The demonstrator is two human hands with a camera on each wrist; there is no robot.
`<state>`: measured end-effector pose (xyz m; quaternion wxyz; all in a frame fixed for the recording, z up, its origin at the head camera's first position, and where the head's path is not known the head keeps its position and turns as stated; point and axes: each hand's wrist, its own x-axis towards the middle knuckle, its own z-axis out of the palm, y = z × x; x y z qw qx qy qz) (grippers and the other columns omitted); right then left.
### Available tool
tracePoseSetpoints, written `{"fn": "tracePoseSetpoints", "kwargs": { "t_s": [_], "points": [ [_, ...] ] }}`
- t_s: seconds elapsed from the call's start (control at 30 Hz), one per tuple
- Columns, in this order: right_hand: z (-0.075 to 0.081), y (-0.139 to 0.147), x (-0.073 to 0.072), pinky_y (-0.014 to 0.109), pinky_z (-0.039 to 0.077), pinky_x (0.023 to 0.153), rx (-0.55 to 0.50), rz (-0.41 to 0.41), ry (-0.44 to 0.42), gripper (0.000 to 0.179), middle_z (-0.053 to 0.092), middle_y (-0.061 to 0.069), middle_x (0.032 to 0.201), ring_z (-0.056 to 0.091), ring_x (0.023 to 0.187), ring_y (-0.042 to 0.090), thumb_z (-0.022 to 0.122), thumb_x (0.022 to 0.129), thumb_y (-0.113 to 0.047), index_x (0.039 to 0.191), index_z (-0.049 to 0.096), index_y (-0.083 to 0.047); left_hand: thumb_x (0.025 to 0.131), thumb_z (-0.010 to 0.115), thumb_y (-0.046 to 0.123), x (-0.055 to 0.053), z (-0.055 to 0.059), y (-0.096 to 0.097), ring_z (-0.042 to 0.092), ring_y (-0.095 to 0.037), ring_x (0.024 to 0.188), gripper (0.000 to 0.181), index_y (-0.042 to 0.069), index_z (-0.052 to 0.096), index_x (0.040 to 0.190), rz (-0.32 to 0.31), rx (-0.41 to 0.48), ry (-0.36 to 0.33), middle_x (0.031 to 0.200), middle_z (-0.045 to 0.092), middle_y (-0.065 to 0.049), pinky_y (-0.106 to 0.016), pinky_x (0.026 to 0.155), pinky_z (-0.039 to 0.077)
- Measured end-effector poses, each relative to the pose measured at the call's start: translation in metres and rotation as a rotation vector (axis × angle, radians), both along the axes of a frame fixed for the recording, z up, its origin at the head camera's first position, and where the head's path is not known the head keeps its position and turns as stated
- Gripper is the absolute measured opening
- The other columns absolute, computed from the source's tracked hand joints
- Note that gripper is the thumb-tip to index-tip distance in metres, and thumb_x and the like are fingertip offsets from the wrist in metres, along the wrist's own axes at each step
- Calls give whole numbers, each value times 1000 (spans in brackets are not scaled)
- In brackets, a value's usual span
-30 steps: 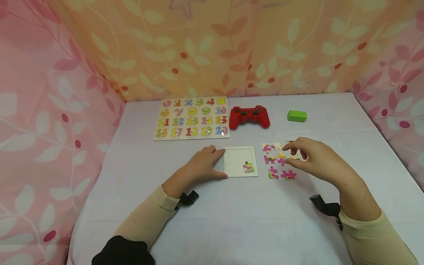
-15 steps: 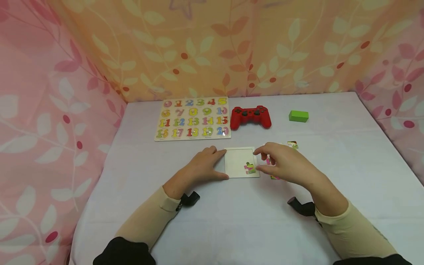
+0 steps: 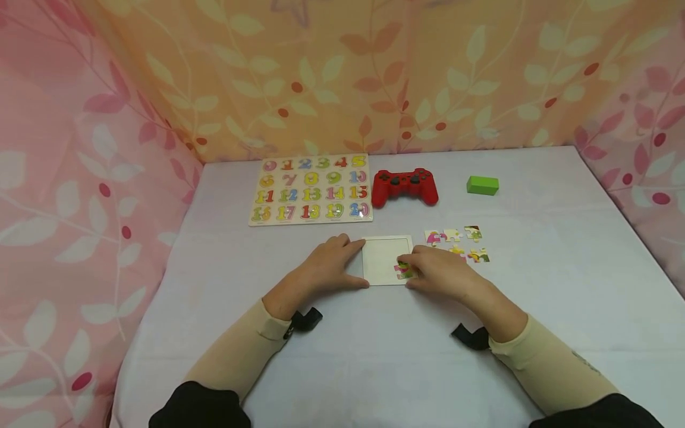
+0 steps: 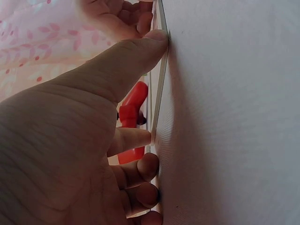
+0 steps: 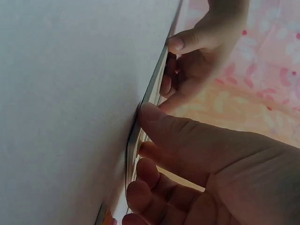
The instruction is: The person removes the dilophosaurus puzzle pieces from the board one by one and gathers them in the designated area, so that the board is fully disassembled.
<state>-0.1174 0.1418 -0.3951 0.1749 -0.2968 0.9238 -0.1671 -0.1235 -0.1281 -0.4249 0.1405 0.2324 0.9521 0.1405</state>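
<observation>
A small white puzzle tray (image 3: 381,261) lies on the table with a green-and-pink jigsaw piece (image 3: 402,272) in its lower right corner. At the tray's left side, my left hand (image 3: 329,264) rests its fairly straight index finger by the far corner and its thumb by the near corner. My right hand (image 3: 441,272) lies over the tray's right side. Its index finger reaches onto the placed piece from above, while its thumb touches the near edge of the tray, as the right wrist view shows. The right hand covers part of that piece and the tray's right edge.
Several loose jigsaw pieces (image 3: 452,235) lie right of the tray, some hidden behind the right hand. Behind the tray are a number puzzle board (image 3: 310,196) and a red game controller (image 3: 405,188). A green block (image 3: 483,185) sits at the back right.
My right hand has moved left from above the loose pieces onto the tray's lower right part, its fingers now lowered there. My left hand has stayed at the tray's left side.
</observation>
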Motion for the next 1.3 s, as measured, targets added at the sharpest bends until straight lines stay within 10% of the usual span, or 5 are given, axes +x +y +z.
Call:
{"fn": "tracePoseSetpoints", "kwargs": {
  "t_s": [0.8, 1.3],
  "points": [
    [3, -2, -4, 34, 46, 71, -137, -92, 17, 34, 56, -4, 84, 54, 76, 13, 82, 82, -11, 113, 67, -11, 80, 79, 64, -1, 5, -1, 48, -16, 99, 96, 18, 44, 157, -5, -7, 2, 117, 53, -2, -32, 82, 45],
    [67, 61, 9, 30, 40, 61, -319, -181, -15, 38, 49, 3, 80, 45, 67, 15, 78, 91, -14, 122, 57, -11, 81, 78, 64, 2, 2, -1, 47, -16, 99, 96, 18, 43, 157, 0, -3, -4, 116, 51, -1, -31, 82, 44]
  ]
}}
